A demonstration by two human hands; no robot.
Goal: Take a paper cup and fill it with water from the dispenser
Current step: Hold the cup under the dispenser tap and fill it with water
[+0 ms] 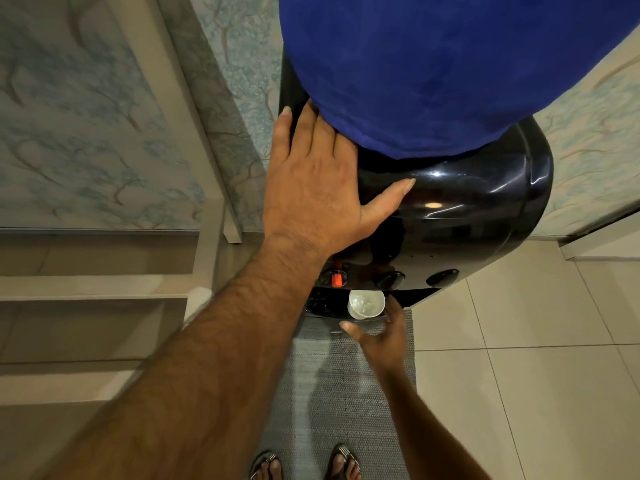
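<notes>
A black water dispenser (pixel 467 202) stands ahead of me, with a blue-covered bottle (pixel 433 64) on top. My left hand (pixel 318 181) lies flat and open on the dispenser's top left, fingers spread. Below, a white paper cup (pixel 366 303) sits under the middle tap (pixel 389 279) in the dispenser's recess, with water glinting inside it. My right hand (pixel 379 336) is around the cup from the front and right, thumb in front and fingers beside it. A tap with a red lever (pixel 336 277) is to the cup's left and a third tap (pixel 442 277) to its right.
A grey woven mat (pixel 332 393) lies on the tiled floor (pixel 519 358) in front of the dispenser, and my feet in sandals (pixel 304 465) stand on it. Steps (pixel 97 289) rise on the left. Patterned wallpaper (pixel 86 116) covers the walls behind.
</notes>
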